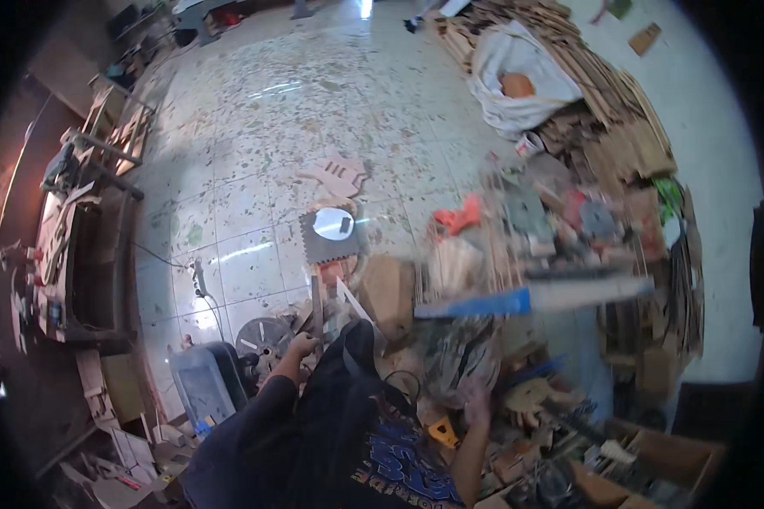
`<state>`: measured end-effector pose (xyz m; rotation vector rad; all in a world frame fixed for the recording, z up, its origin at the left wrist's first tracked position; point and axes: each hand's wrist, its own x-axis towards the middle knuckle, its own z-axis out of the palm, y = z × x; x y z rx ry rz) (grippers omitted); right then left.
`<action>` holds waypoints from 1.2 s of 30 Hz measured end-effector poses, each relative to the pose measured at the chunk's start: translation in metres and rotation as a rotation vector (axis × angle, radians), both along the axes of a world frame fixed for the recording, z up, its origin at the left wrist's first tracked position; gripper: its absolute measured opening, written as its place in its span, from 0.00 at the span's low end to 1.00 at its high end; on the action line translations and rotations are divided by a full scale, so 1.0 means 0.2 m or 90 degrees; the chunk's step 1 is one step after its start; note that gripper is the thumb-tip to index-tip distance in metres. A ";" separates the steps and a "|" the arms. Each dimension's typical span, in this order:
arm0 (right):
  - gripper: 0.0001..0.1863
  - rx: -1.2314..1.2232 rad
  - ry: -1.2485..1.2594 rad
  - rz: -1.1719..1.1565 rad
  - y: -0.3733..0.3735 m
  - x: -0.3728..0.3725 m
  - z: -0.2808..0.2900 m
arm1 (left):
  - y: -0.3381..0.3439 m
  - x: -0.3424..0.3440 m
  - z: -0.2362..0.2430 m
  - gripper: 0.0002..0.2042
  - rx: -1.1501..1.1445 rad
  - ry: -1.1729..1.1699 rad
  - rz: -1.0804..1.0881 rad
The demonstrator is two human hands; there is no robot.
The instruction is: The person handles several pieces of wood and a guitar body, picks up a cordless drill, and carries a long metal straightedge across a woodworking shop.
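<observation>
1. left hand (304, 343): fingers closed round the lower end of a narrow strip (317, 307), straight-edged, dark brown, pointing to twelve o'clock from the fist.
2. right hand (476, 403): four o'clock from the left one, beside a crinkled, see-through plastic bag (460, 363) at twelve; blur hides its fingers, so i cannot tell whether it grips anything.
3. between one and two o'clock from the left hand: a slim white strip (354, 299), its foot by the person's dark-clad leg; at two, a flat brown block (388, 293) with angled corners.
4. at twelve, beyond the narrow strip: a matt grey mat (318, 250) with toothed edges, bearing a smooth white disc (328, 222); past that, a pale wooden plate (339, 176), curvy and slotted.
5. at eight: a grey-blue plastic tub (208, 382); near nine, a dark round plate (259, 337) with openings.
6. twelve o'clock from the right hand: a long blue-and-pale piece (484, 304), smeared, perhaps a board; beyond it, a crumpled orange-red sheet (458, 216).
7. at one: rough wooden slats (645, 148), heaped, and a creased white sack (492, 64).
8. counts: two hands, two strips, one mat, one disc, one tub, one sack; slats too many to number.
</observation>
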<state>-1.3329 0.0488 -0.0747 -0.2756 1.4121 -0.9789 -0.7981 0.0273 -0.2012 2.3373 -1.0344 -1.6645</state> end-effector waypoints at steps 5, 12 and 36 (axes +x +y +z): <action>0.30 0.157 0.127 0.157 -0.30 0.51 0.07 | -0.12 0.26 -0.02 0.19 -0.091 0.012 0.103; 0.33 0.197 0.240 0.498 -0.96 1.02 -0.04 | -0.49 0.67 0.30 0.24 -0.119 -0.026 0.348; 0.21 0.271 0.183 0.788 -3.01 3.80 -0.70 | -1.52 2.52 0.51 0.23 -0.171 -0.153 0.565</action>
